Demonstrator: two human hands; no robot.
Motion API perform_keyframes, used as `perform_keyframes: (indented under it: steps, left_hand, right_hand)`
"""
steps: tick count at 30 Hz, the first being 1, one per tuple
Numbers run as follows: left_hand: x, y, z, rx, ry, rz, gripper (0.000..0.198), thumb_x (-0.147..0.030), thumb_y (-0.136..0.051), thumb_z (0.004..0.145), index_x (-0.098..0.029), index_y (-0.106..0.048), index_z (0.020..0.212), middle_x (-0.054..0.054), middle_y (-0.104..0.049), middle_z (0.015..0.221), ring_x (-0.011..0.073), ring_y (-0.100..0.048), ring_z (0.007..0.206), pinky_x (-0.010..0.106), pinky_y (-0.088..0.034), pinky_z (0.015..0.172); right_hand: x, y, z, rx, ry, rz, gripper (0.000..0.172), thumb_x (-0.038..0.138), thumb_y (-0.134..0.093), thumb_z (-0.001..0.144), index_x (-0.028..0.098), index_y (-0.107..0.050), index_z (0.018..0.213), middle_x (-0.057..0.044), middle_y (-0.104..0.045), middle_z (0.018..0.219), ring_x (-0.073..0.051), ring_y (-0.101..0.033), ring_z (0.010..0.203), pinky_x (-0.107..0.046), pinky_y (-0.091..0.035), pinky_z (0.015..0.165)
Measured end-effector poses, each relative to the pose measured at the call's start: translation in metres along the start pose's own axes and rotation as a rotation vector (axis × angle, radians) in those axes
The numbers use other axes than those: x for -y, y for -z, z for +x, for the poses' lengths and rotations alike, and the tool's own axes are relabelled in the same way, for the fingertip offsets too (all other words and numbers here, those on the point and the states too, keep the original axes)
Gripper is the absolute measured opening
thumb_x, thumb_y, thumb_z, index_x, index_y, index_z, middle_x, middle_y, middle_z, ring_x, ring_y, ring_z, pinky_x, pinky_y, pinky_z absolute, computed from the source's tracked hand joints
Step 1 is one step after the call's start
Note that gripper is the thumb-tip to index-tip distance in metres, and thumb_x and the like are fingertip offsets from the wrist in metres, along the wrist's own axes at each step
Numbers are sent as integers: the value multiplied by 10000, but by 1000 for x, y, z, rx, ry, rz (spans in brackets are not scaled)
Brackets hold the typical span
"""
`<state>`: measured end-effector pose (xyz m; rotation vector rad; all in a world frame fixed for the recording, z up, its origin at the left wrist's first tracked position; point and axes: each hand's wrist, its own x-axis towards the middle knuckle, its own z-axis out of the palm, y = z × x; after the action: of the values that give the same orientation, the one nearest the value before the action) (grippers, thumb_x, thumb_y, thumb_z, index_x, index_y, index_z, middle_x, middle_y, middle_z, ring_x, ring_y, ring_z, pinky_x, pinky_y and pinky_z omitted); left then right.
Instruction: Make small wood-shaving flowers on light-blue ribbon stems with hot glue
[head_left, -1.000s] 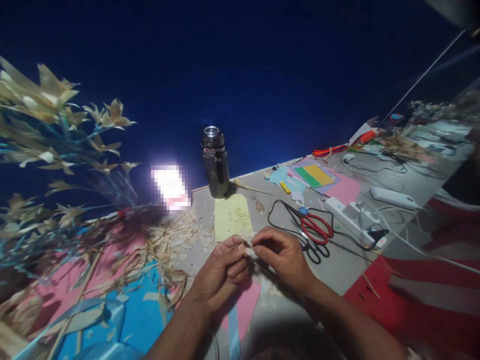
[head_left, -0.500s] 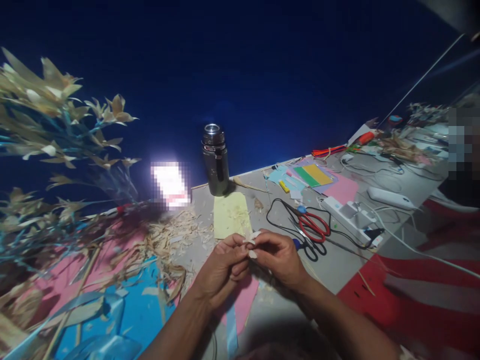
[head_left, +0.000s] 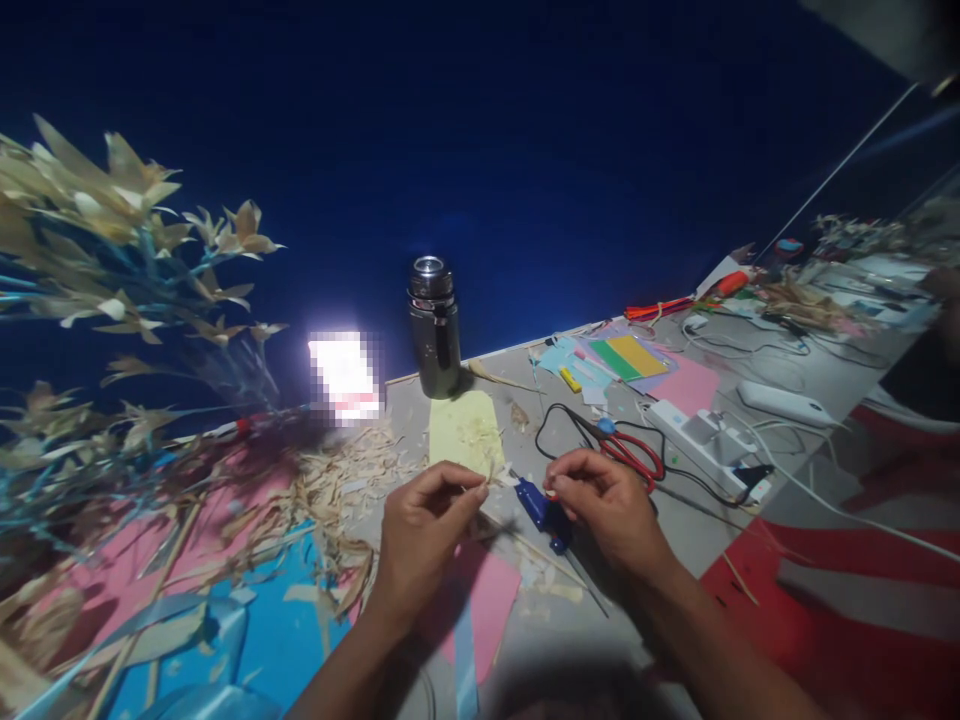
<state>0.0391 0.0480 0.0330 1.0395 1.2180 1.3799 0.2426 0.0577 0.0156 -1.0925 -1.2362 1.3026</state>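
Observation:
My left hand (head_left: 431,535) is closed in a pinch, with a small pale husk piece (head_left: 493,474) at its fingertips. Thumb and fingers of my right hand (head_left: 607,510) are pressed together too, and a tiny whitish and red spot shows at their tips, too small to name. Between the hands lies a blue glue gun (head_left: 534,503), its nozzle toward the left fingertips. Red-handled scissors (head_left: 641,455) rest just beyond my right hand, partly hidden by it. Ahead, a pale yellow sheet (head_left: 457,425) carries light scraps.
A dark flask (head_left: 437,345) stands at the table's back edge. Husk flowers on blue stems (head_left: 150,240) rise at left above scraps (head_left: 337,470) and blue sheet (head_left: 277,610). A power strip (head_left: 709,445) with cables lies right, beside coloured cards (head_left: 630,355).
My hands were together on a pale husk piece and have moved apart, the right one rightward. The blue glue gun now shows between them. The black-handled scissors are now hidden behind my right hand.

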Motion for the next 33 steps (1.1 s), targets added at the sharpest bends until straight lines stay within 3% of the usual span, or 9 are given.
perform_keyframes:
  steps: [6,10,14,21,25,33]
  left_hand:
    - [1,3,1,-10,-6,139,99,-258,-817,670,-181,-754,670,20,-696,631,120,-583,500,227,-454,485]
    - [6,4,1,52,108,-37,127,-251,-841,663,-177,-742,695,-20,-641,586,72,-492,427,189,-383,420]
    - [12,7,4,102,186,-262,187,-163,-878,571,-164,-713,659,-17,-675,678,49,-502,455,170,-381,441]
    - [10,1,4,81,339,-423,294,-210,-920,533,-154,-667,673,-59,-547,493,37,-398,399,143,-285,390]
    - [9,-4,3,94,355,-474,287,-204,-907,557,-149,-638,640,-67,-510,473,28,-371,402,143,-282,401]
    - [15,2,8,47,324,-442,311,-200,-927,510,-148,-680,691,-41,-594,562,37,-420,419,149,-279,397]
  right_hand:
    - [34,13,5,-35,81,-207,222,348,-835,767,185,-707,845,18,-609,654,-110,-535,564,-212,-437,513]
    - [45,8,8,-1,172,-353,156,314,-792,803,193,-714,864,5,-633,692,-129,-571,598,-238,-458,542]
    - [44,6,10,14,284,-488,41,240,-699,866,204,-718,859,-12,-685,770,-138,-615,648,-255,-477,603]
    - [47,4,7,88,500,-598,143,114,-568,918,207,-675,893,-32,-699,876,-161,-668,818,-276,-503,728]
    - [58,-2,11,141,665,-634,99,143,-585,947,196,-669,940,-40,-712,835,-156,-657,739,-276,-506,685]
    - [75,-4,20,179,891,-739,56,144,-615,964,180,-650,940,-42,-717,800,-152,-637,688,-275,-483,652]
